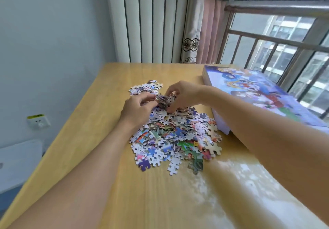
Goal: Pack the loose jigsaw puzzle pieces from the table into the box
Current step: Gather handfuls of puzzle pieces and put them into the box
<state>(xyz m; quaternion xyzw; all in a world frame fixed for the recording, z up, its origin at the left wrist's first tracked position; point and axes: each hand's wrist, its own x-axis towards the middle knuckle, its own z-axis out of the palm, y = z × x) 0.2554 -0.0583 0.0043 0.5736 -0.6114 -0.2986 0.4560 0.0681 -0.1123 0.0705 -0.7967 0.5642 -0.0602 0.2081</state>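
A heap of loose jigsaw pieces [175, 136] lies in the middle of the wooden table [110, 184]. A smaller patch of pieces [145, 87] sits just beyond it. My left hand [137, 109] and my right hand [183, 95] meet over the far end of the heap and grip a bunch of pieces [164, 100] between them, fingers curled round it. The puzzle box [263, 95], purple with a cartoon picture on top, lies to the right of the heap, closed side up.
A window with metal bars [277, 50] runs behind the box. A pink curtain [204, 32] hangs at the table's far corner. A wall socket [38, 122] sits low on the left wall.
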